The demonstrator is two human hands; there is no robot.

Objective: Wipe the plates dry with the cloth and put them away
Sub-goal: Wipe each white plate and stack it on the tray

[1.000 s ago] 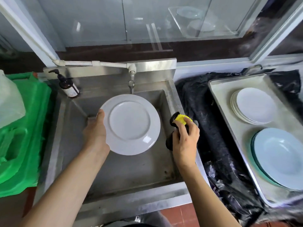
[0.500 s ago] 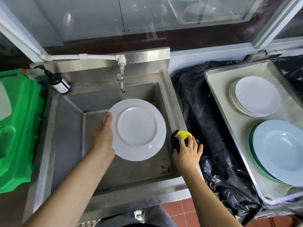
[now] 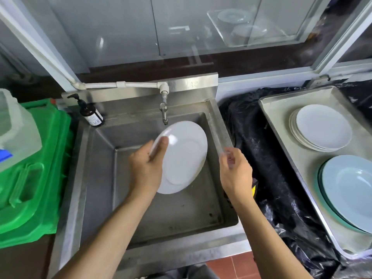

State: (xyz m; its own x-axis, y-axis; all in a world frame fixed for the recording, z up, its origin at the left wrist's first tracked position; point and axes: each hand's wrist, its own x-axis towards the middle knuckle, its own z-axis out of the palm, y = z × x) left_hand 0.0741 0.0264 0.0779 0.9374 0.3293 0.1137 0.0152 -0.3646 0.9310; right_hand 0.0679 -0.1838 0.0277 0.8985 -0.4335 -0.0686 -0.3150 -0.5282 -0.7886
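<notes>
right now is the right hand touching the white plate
Apart. The head view shows bare sink wall between the right hand and the white plate; only the left hand grips the plate.

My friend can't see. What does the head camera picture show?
A left hand holds a white plate tilted over a steel sink, under the tap. The right hand hovers beside it. More plates sit stacked on a tray.

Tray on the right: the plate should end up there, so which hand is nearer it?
Right. The right hand is over the sink's right rim; the left hand holds the plate.
</notes>
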